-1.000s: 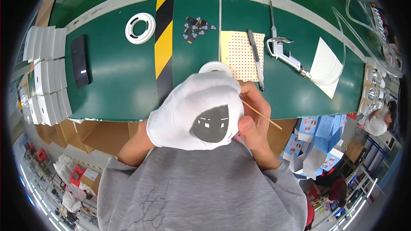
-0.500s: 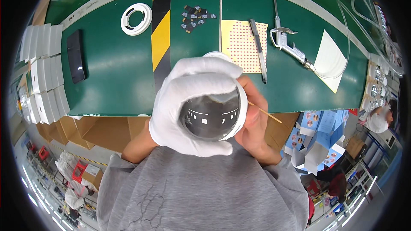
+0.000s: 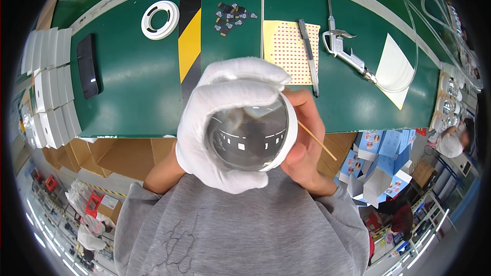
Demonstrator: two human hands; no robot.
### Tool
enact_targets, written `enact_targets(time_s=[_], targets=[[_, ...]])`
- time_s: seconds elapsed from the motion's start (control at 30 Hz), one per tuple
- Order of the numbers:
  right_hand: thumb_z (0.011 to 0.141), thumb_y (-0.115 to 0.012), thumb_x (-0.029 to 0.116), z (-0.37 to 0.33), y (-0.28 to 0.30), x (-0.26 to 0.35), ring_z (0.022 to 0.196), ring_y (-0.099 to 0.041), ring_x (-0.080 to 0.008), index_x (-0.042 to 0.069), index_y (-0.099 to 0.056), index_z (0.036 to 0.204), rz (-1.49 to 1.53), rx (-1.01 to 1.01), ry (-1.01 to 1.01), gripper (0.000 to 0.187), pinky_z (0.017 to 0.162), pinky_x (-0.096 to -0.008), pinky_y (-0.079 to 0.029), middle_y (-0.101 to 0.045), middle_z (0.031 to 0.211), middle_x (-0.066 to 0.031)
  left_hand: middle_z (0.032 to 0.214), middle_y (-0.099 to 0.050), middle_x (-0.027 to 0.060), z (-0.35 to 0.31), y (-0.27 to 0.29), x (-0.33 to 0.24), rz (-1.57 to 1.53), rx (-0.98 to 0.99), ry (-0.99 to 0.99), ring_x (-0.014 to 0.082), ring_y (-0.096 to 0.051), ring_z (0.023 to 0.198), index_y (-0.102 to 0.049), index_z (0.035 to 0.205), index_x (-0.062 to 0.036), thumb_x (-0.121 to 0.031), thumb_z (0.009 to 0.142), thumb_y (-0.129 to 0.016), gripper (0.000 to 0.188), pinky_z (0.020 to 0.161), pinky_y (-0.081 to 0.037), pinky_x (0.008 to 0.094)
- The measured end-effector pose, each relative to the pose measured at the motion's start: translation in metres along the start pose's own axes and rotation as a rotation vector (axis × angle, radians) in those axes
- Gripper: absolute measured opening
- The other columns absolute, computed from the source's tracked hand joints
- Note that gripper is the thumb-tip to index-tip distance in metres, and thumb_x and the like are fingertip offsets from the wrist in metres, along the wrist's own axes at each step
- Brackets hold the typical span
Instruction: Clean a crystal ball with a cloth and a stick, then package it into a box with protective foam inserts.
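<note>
In front of my chest is a round dome camera (image 3: 248,145) with a glossy clear dome, a dark inside and a white rim, its dome facing up toward me. My left hand (image 3: 194,122), in a white glove, wraps round its left side, thumb and fingers curved over the edge. Bare and closed, my right hand (image 3: 308,135) is at the white rim on the right side. A thin wooden stick (image 3: 327,151) sticks out from between its fingers, pointing down to the right; the stick's other end is hidden.
On the green table (image 3: 138,97) lie a black phone (image 3: 88,66), a white ring (image 3: 147,23), several memory cards (image 3: 232,18), a yellow sticker sheet (image 3: 284,51) with a pen (image 3: 309,59), and an air gun (image 3: 345,56). White boxes (image 3: 51,89) stand left; blue-and-white boxes (image 3: 378,163) lie right.
The dome camera and my left hand have shifted slightly left, and the camera has tilted a little. The wooden stick slants more steeply downward. A white round edge behind my glove is now out of sight.
</note>
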State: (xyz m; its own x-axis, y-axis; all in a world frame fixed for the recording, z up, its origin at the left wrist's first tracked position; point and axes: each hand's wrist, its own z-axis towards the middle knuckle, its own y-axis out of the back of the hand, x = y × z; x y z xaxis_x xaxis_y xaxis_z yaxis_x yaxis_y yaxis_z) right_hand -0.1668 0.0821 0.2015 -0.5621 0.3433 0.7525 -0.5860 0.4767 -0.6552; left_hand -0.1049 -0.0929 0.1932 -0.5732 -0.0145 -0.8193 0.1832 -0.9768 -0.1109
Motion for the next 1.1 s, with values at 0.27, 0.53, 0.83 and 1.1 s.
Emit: enact_targets(time_s=[0.27, 0.53, 0.83, 1.1], targets=[[0.071, -0.092, 0.01, 0.006, 0.003, 0.011, 0.134, -0.049, -0.0332, -0.003, -0.035, 0.141, -0.355, 0.136, 0.173, 0.091, 0.099, -0.0417, -0.059, -0.039, 0.142, -0.0205, 0.131, -0.048, 0.0339, 0.0, 0.003, -0.001, -0.048, 0.005, -0.007, 0.0393, -0.06, 0.116, -0.042, 0.14, -0.0038, -0.042, 0.066, -0.091, 0.097, 0.092, -0.054, 0.0435], [0.065, -0.094, 0.009, 0.013, -0.006, 0.01, 0.128, -0.055, -0.0391, -0.004, -0.038, 0.141, -0.548, 0.102, 0.417, 0.096, 0.098, -0.0423, -0.059, -0.041, 0.142, -0.0295, 0.135, -0.048, 0.0339, 0.002, -0.004, 0.003, -0.062, -0.087, -0.056, 0.0345, -0.061, 0.116, -0.043, 0.135, 0.0027, -0.035, 0.071, -0.09, 0.088, 0.093, -0.053, 0.039], [0.079, -0.085, 0.013, 0.015, 0.006, -0.01, 0.119, -0.059, -0.0521, -0.006, -0.049, 0.134, -1.008, 0.108, 0.93, 0.068, 0.088, -0.0489, -0.06, -0.048, 0.138, -0.0373, 0.135, -0.051, 0.0298, -0.003, -0.011, -0.017, 0.044, -0.139, 0.082, 0.0344, -0.058, 0.12, -0.044, 0.133, -0.0017, -0.024, 0.059, -0.098, 0.095, 0.095, -0.052, 0.0405], [0.1, -0.054, 0.053, -0.002, -0.012, 0.008, 0.126, -0.056, -0.0249, -0.002, -0.035, 0.148, -0.156, -0.083, -0.12, 0.076, 0.094, -0.034, -0.052, -0.051, 0.14, -0.0209, 0.123, -0.053, 0.0212, -0.006, 0.001, -0.027, 0.257, -0.013, 0.024, 0.0408, -0.063, 0.111, -0.043, 0.129, -0.0085, -0.028, 0.053, -0.101, 0.098, 0.089, -0.055, 0.0498]])
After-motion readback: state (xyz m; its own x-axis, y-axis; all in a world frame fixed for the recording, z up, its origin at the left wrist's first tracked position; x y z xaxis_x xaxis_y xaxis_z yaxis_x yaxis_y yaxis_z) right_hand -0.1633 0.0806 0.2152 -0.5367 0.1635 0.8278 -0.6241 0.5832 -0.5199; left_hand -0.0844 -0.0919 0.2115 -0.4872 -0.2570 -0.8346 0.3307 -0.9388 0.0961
